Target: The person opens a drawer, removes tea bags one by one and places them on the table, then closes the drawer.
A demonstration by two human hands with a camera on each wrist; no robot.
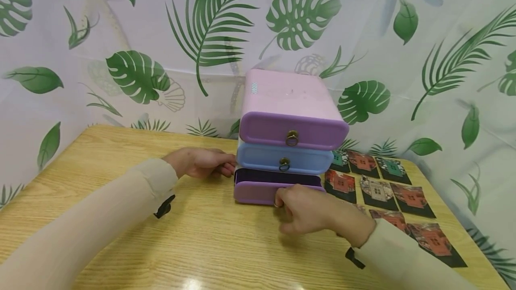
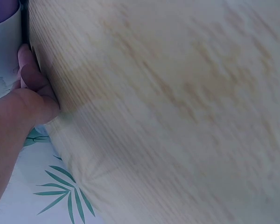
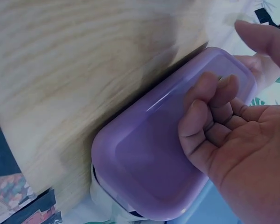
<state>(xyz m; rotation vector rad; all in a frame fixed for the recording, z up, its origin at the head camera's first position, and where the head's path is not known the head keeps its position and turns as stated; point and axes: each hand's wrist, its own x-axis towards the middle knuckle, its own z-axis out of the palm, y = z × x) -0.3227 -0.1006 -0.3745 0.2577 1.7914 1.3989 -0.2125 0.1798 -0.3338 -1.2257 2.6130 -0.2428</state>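
Note:
A small stacked drawer cabinet [image 1: 292, 95] stands on the wooden table, with a purple top drawer [image 1: 258, 129], a blue middle drawer [image 1: 258, 156] and a purple bottom drawer [image 1: 255, 193]. The bottom one is partly pulled out, its dark inside showing. My right hand [image 1: 308, 209] has its fingers curled at the bottom drawer's front, hooked on its small ring pull [image 3: 220, 78], which they mostly hide. Against the cabinet's lower left side rests my left hand [image 1: 205, 163], its fingertips touching the wall. Brass ring pulls hang on the upper two drawers.
Several picture cards [image 1: 379, 191], red, green and pale with dark edges, lie in rows at the right of the table [image 1: 193, 232]. A leaf-patterned cloth [image 1: 225, 21] hangs right behind the cabinet. Both wrists wear black straps.

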